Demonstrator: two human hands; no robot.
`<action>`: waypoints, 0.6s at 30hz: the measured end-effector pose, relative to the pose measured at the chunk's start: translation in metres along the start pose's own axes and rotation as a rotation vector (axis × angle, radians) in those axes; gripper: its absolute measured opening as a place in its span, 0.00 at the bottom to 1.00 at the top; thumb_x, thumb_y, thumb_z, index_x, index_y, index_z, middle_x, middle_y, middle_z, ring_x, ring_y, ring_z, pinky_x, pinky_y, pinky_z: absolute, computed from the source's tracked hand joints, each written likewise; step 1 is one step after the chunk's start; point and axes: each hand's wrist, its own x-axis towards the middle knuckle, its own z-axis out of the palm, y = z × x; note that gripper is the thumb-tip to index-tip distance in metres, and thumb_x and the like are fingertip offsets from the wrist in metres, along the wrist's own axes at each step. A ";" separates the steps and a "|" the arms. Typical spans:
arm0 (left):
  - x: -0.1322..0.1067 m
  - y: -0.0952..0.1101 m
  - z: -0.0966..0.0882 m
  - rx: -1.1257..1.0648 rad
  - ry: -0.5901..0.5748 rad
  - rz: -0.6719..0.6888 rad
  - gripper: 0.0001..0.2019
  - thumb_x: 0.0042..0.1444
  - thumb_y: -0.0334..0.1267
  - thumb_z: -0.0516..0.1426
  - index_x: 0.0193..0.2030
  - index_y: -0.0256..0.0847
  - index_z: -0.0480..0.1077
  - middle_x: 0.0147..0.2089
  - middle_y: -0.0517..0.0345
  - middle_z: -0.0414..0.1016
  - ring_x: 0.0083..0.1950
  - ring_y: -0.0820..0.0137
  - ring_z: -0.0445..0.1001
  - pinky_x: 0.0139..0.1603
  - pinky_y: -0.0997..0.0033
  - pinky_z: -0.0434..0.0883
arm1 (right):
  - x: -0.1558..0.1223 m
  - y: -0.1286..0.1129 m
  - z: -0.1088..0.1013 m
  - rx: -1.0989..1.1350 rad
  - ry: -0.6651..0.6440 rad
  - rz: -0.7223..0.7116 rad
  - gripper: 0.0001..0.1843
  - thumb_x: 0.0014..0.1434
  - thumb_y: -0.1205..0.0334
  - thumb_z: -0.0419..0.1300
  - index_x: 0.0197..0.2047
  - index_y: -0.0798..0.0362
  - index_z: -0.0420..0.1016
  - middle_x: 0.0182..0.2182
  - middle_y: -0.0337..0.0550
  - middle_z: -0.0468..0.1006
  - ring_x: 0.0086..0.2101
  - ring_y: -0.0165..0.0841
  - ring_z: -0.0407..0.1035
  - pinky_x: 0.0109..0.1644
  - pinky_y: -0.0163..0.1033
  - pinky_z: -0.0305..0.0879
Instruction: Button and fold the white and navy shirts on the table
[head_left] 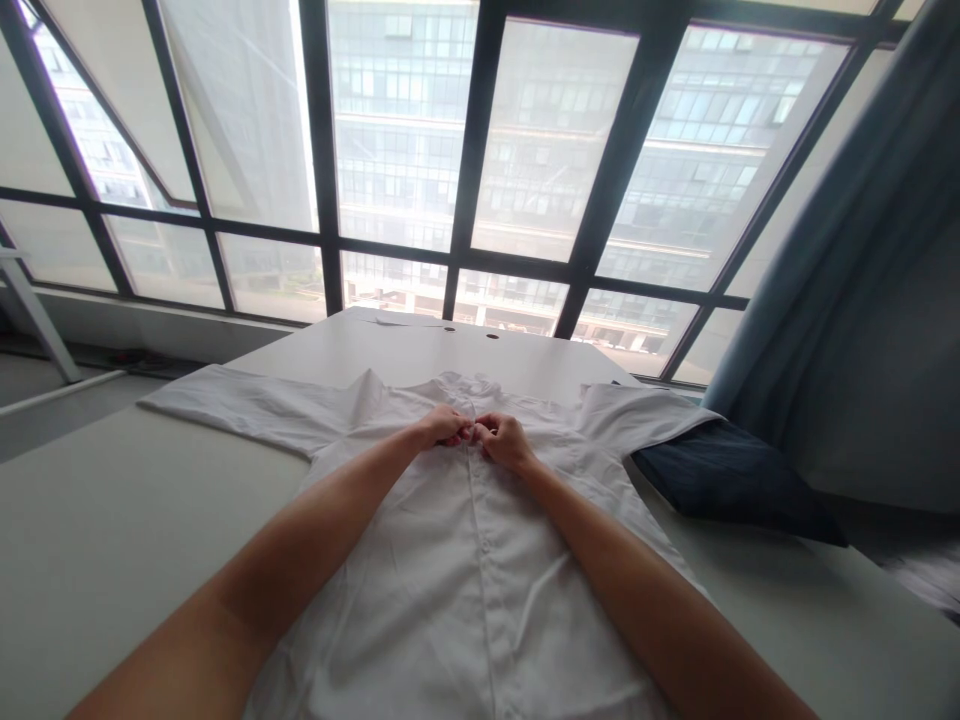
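Under the white shirt's sleeve, dark navy cloth rests.

my left hand and right hand sit nearly touching at the collar end of the shirt, almost no gap between them. room to pass over the table out to my left, and beyond the collar toward the far edge. to the right, the sleeve lies across the dark cloth, both in my way. past that, the curtain hangs. window frame stands beyond the table.
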 end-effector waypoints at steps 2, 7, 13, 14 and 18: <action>-0.002 0.003 0.001 -0.004 0.001 -0.017 0.15 0.58 0.44 0.58 0.26 0.34 0.71 0.23 0.60 0.69 0.19 0.80 0.59 0.20 0.77 0.57 | 0.000 -0.001 0.001 -0.002 0.007 -0.003 0.11 0.58 0.64 0.55 0.35 0.57 0.79 0.25 0.41 0.80 0.17 0.26 0.66 0.21 0.29 0.60; -0.004 0.006 0.003 0.066 0.036 -0.033 0.25 0.55 0.56 0.60 0.21 0.36 0.68 0.19 0.60 0.65 0.18 0.78 0.58 0.19 0.76 0.56 | 0.004 0.002 0.003 -0.075 0.036 -0.063 0.09 0.56 0.66 0.56 0.32 0.56 0.78 0.24 0.39 0.79 0.18 0.26 0.67 0.23 0.29 0.61; 0.005 -0.002 0.003 0.053 0.036 -0.019 0.21 0.57 0.50 0.60 0.21 0.36 0.66 0.16 0.63 0.61 0.17 0.79 0.56 0.18 0.76 0.53 | 0.009 0.006 0.005 -0.087 0.063 -0.033 0.07 0.55 0.65 0.60 0.36 0.57 0.79 0.29 0.42 0.81 0.21 0.27 0.69 0.23 0.28 0.63; 0.007 -0.003 0.003 0.042 0.038 -0.011 0.19 0.59 0.46 0.59 0.22 0.36 0.66 0.17 0.63 0.61 0.17 0.79 0.56 0.18 0.76 0.53 | 0.009 0.005 0.005 -0.077 0.058 -0.020 0.07 0.55 0.64 0.61 0.36 0.57 0.78 0.28 0.42 0.81 0.21 0.27 0.69 0.23 0.28 0.63; 0.009 -0.005 0.005 0.024 0.046 0.049 0.14 0.59 0.35 0.55 0.22 0.36 0.65 0.16 0.66 0.59 0.15 0.80 0.54 0.17 0.77 0.51 | 0.010 0.001 0.003 0.060 -0.004 0.098 0.06 0.58 0.64 0.61 0.33 0.57 0.77 0.26 0.41 0.80 0.18 0.26 0.68 0.20 0.29 0.61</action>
